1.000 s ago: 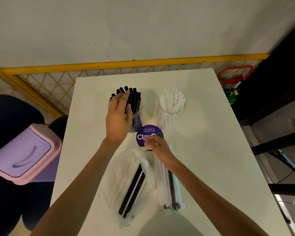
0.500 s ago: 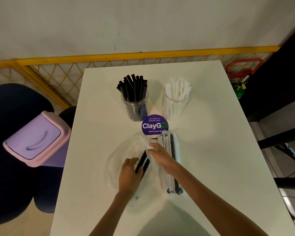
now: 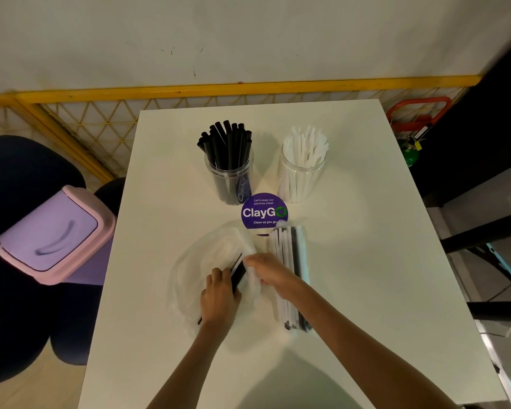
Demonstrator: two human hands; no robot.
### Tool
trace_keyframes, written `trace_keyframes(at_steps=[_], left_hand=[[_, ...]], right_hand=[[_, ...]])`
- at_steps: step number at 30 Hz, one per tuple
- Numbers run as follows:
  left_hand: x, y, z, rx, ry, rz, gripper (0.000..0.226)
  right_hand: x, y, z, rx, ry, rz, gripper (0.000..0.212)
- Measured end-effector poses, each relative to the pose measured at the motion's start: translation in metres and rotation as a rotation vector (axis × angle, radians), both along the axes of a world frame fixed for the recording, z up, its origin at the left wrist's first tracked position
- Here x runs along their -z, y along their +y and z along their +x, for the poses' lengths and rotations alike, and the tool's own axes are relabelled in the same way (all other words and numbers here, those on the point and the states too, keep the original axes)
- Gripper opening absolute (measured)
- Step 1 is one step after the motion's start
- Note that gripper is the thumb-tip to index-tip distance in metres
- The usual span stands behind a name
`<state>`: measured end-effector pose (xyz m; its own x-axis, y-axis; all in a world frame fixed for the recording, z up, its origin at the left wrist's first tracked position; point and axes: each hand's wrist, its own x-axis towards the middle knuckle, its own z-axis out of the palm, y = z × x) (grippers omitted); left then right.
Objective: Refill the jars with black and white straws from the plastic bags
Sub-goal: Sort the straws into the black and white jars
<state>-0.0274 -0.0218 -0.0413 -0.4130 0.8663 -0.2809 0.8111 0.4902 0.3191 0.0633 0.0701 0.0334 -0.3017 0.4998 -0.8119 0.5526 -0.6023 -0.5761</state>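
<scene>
Bare bench (image 3: 366, 261) runs wide on the right, narrower on the left — open passage. Ahead: black jar (image 3: 229, 178) and white jar (image 3: 303, 178), slim gap between. Nearer, left bag (image 3: 195, 261) and right bag (image 3: 295, 276) block — left hand (image 3: 219, 296) grips straws (image 3: 238, 268), right hand (image 3: 269, 270) pinches the left bag.

Only readable txt is on a round purple sticker (image 3: 264, 212), flat on the white table (image 3: 351, 231) just beyond the fingertips of the right hand (image 3: 270, 271) & up-right of the left hand (image 3: 220, 296). It has small white "Let's keep our pantries clean" at top, big "ClayGO" across the ctr w/ a green O, & "Clean as you go" at the bottom. Farther past both hands, the lower wall of the black-straw jar (image 3: 230, 175) shows a warped purple patch w/ letters approx "ClayGo", bent & hard to read.
</scene>
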Motion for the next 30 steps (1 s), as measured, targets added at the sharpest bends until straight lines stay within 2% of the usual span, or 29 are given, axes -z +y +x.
trace_keyframes(at_steps=[2,5,7,11,16,20,24,30], left_hand=[[-0.001,0.001,-0.006,-0.032,-0.030,-0.034,0.036],[-0.002,0.000,-0.012,-0.086,-0.048,0.010,0.037],[-0.002,-0.002,-0.015,-0.088,-0.043,0.030,0.039],[0.004,-0.003,-0.014,-0.011,-0.012,0.070,0.037],[-0.001,0.001,-0.011,0.125,0.206,0.032,0.046],[-0.005,0.007,-0.007,0.167,0.289,-0.022,0.047],[-0.009,0.016,0.002,0.129,0.322,-0.161,0.025],[-0.004,0.026,-0.002,0.083,0.263,-0.198,0.034]], right_hand=[[0.000,0.000,-0.001,0.019,0.004,0.004,0.015],[-0.001,0.001,-0.002,0.032,0.019,0.012,0.037],[-0.001,0.002,-0.002,0.039,0.012,0.008,0.041],[0.000,0.003,-0.003,0.052,0.019,0.000,0.039],[0.002,0.003,-0.001,0.052,0.024,-0.002,0.036],[0.003,0.005,0.000,0.051,0.028,-0.008,0.034],[0.005,0.007,0.000,0.054,0.011,0.007,0.034],[0.002,0.014,0.002,0.091,0.063,0.010,0.035]])
